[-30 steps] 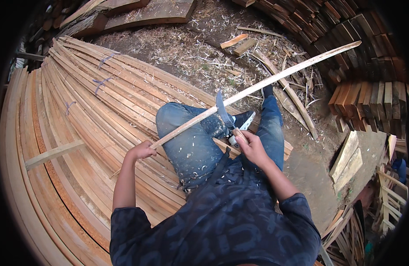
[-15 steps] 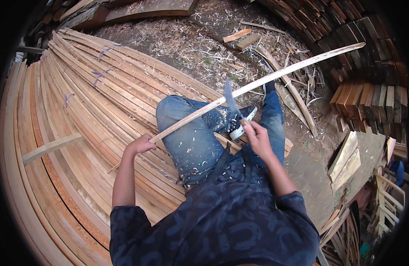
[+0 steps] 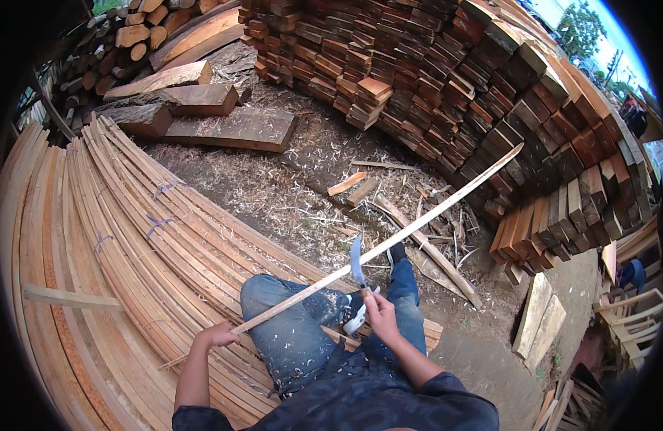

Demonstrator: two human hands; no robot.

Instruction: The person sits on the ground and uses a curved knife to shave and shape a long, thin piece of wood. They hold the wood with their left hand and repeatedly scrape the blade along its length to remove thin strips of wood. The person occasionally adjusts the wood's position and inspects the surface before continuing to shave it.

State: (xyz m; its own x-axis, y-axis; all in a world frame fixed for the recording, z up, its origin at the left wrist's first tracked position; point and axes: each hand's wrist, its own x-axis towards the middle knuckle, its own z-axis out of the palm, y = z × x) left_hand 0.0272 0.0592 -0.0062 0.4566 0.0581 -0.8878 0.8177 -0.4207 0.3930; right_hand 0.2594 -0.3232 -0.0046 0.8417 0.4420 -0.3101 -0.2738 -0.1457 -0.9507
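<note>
A long, thin wooden strip [image 3: 425, 223] runs slantwise across my lap, its far end raised toward the upper right. My left hand [image 3: 218, 335] is closed around it near its lower end, beside my left knee. In my right hand [image 3: 381, 316] is the handle of a curved knife [image 3: 356, 260], shaped like a small sickle. Its grey blade points away from me and crosses the strip beyond my knees; whether the edge touches the wood I cannot tell. Wood shavings cling to my jeans [image 3: 285, 352].
Long sawn strips [image 3: 152, 280], some tied with purple string, lie under and left of me. Shavings and offcuts [image 3: 346, 184] litter the ground ahead. Stacked timber [image 3: 417, 93] rises beyond; thick slabs [image 3: 231, 131] and logs [image 3: 132, 34] lie far left. Two short boards [image 3: 538, 323] lie at right.
My view has tilted up, bringing the timber stack, logs and sky into sight. Both hands keep their holds, and the knife stays by the middle of the strip.
</note>
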